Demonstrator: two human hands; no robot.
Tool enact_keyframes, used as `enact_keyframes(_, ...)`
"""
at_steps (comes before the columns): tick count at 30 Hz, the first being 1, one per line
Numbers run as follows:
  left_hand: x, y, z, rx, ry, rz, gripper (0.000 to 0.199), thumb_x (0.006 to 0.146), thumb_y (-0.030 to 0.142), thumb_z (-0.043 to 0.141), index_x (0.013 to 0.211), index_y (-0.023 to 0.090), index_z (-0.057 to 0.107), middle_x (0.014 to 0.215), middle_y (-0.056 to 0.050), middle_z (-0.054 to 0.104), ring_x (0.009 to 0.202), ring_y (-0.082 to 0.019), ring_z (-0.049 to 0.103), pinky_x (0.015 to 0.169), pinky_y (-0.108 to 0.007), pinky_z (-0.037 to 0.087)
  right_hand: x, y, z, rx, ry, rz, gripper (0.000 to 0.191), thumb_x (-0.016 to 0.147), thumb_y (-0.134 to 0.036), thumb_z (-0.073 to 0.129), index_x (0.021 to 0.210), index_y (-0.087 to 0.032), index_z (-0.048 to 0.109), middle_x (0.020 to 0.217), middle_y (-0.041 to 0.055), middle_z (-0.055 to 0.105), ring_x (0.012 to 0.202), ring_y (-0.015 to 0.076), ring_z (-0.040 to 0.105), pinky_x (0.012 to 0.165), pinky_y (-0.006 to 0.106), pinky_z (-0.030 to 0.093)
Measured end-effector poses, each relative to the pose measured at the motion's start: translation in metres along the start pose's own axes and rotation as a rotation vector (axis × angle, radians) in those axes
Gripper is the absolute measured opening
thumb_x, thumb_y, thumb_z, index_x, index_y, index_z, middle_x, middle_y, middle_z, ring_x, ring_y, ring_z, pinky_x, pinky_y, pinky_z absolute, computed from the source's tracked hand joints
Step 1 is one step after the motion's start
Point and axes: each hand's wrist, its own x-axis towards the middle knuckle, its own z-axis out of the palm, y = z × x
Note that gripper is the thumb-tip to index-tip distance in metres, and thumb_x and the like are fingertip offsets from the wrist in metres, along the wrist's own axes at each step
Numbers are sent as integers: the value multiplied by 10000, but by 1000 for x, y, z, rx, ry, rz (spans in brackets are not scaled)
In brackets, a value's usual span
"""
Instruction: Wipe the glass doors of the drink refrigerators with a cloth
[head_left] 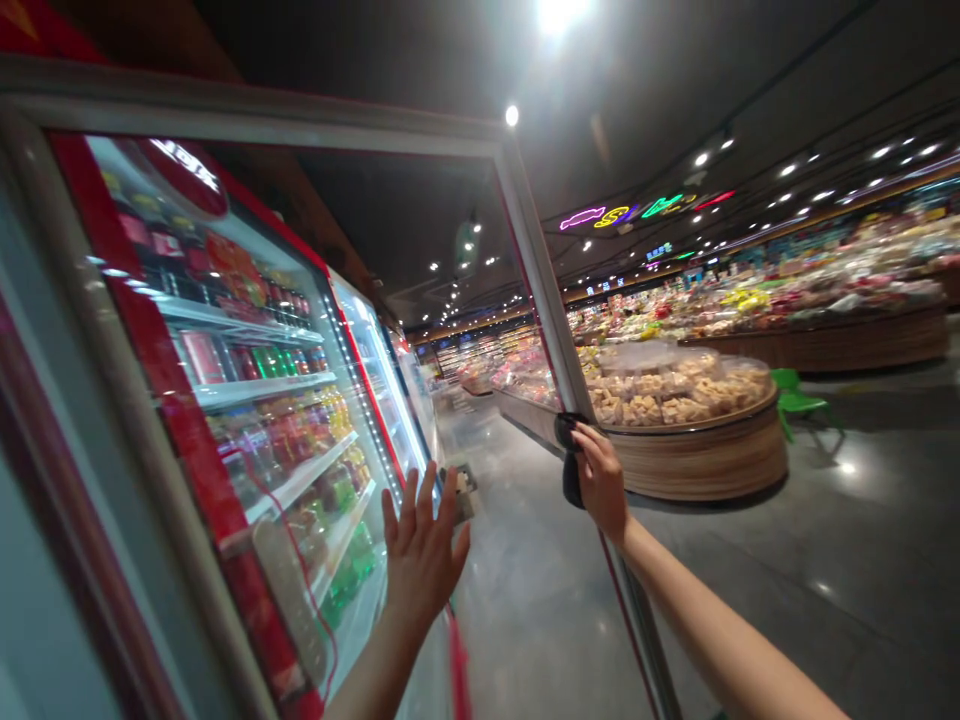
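Note:
A glass door with a grey metal frame stands swung out from a red drinks fridge. My right hand has its fingers wrapped round the black handle on the door's outer edge. In front of the glass, my left hand is raised with its fingers spread and nothing in it; whether it touches the pane I cannot tell. Bottles in several colours line the lit shelves seen through the glass. A red cord hangs at the lower left.
A round wood-sided display holding pale packaged goods stands beyond the door at the right. Behind it is a green chair. More goods displays stretch along the back right. Grey floor runs between fridges and displays.

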Motion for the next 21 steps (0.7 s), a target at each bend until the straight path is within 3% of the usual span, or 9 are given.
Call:
enact_keyframes(4, -2, -1, 3, -1, 41, 17, 774, 921, 410, 614, 1596, 287, 257, 1679, -75, 243, 1546, -326, 213, 1276, -587, 55, 40, 1, 1, -119, 112, 9, 476, 976, -270, 506, 1452, -275, 521, 1533, 101, 485, 1412, 301, 443, 1140, 532, 409)
enact_keyframes(8, -2, -1, 0, 10, 59, 34, 774, 929, 420, 601, 1600, 271, 246, 1685, -88, 219, 1551, -328, 196, 1275, -591, 63, 65, 11, 21, -333, -3, 46, 502, 993, -331, 485, 1488, -248, 495, 1571, 136, 424, 1386, 336, 463, 1071, 511, 488)
enact_keyframes(11, 0, 2, -5, 19, 46, 62, 792, 915, 412, 618, 1600, 262, 250, 1684, -99, 222, 1551, -340, 189, 1273, -600, 58, 99, 15, 33, -398, -36, 45, 489, 1006, -302, 441, 1489, -258, 499, 1598, 121, 377, 1372, 321, 475, 1041, 465, 525)
enact_keyframes(14, 5, 4, -7, 27, 56, 82, 773, 914, 385, 619, 1595, 274, 270, 1685, -90, 222, 1551, -336, 191, 1276, -594, 45, 165, 9, 39, -395, -39, 9, 480, 1011, -291, 427, 1481, -242, 510, 1595, 124, 369, 1375, 316, 458, 1028, 453, 540)
enact_keyframes(18, 14, 4, -5, -6, 108, 68, 753, 924, 384, 603, 1594, 278, 275, 1680, -86, 241, 1551, -326, 197, 1276, -592, 55, 277, -9, 49, -407, -86, 25, 502, 997, -247, 436, 1497, -245, 485, 1589, 129, 358, 1347, 342, 455, 965, 481, 567)
enact_keyframes(21, 18, 4, -1, -18, 93, 49, 757, 926, 388, 605, 1594, 266, 273, 1666, -108, 276, 1552, -323, 197, 1274, -590, 68, 332, -21, 55, -419, -111, 69, 540, 965, -189, 458, 1500, -262, 472, 1595, 115, 331, 1297, 323, 480, 946, 472, 568)
